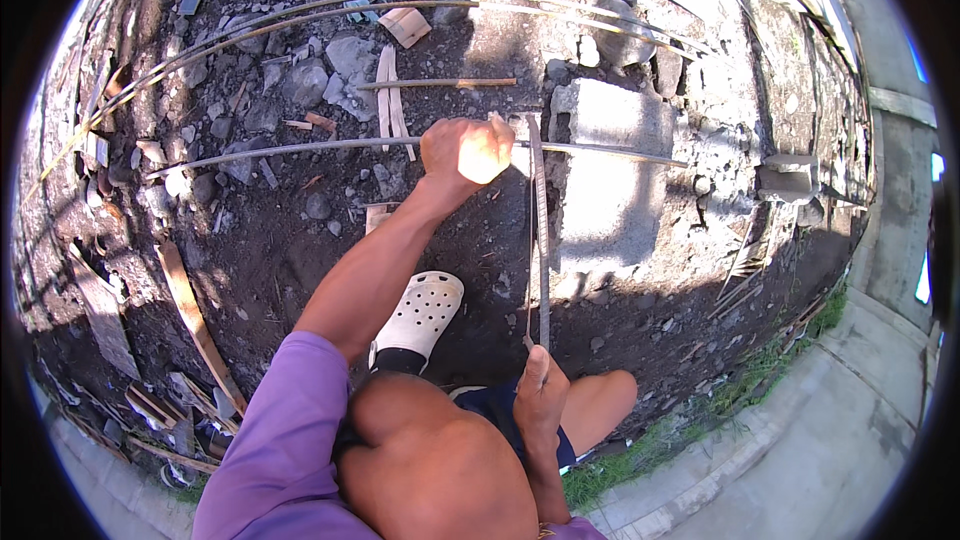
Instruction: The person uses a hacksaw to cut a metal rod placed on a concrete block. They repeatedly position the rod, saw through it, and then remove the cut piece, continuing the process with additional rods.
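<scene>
My left hand (465, 152) is closed in a fist around a long thin grey metal rod (310, 146), which runs left to right across the ground. The rod's right part lies over a pale concrete block (615, 205). My right hand (540, 395) grips the near end of a hacksaw (544, 250), low beside my bent knee. The saw points away from me, with its thin blade on the left of its frame. Its far end crosses the rod just right of my left fist. Whether the blade touches the rod I cannot tell.
Beyond the rod lie a short stick (440, 83) and two long bent rods (330, 6). Stones (350, 65) and wood scraps (195, 310) litter the dark soil. My foot in a white clog (425, 310) stands below my left forearm. Concrete paving (790, 430) borders the soil at right.
</scene>
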The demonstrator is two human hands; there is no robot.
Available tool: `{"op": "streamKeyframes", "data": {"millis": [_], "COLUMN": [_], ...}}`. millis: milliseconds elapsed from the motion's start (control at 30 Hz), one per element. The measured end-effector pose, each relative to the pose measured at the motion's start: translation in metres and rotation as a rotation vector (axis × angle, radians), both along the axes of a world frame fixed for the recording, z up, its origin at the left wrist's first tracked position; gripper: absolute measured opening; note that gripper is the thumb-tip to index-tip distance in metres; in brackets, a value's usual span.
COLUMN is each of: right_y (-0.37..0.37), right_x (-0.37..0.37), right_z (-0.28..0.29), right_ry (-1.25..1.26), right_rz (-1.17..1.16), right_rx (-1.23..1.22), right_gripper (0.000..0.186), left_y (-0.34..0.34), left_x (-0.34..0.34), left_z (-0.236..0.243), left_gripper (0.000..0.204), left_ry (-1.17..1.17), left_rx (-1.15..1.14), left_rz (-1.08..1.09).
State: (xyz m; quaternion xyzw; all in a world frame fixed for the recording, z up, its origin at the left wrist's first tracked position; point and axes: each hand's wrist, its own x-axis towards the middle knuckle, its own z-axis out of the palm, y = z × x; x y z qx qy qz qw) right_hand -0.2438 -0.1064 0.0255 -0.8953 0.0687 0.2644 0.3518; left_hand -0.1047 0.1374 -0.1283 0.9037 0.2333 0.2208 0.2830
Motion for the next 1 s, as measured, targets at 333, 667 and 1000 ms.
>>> {"op": "streamKeyframes", "data": {"millis": [333, 667, 1000], "right_y": [0.037, -0.109, -0.171], "right_x": [0.072, 0.042, 0.079], "right_z": [-0.053, 0.006, -0.117], "right_ry": [-0.298, -0.539, -0.287], "right_rz": [-0.007, -0.673, -0.752], "right_rx": [0.335, 0.397, -0.020], "right_gripper": [0.052, 0.066, 0.064], "left_y": [0.008, 0.007, 0.024], "left_x": [0.005, -0.013, -0.050], "left_z": [0.019, 0.023, -0.008], "left_gripper": [0.055, 0.032, 0.039], "left_ry": [0.288, 0.105, 0.021], "left_rx": [0.018, 0.229, 0.466], "left_rz": [-0.103, -0.186, -0.206]}}
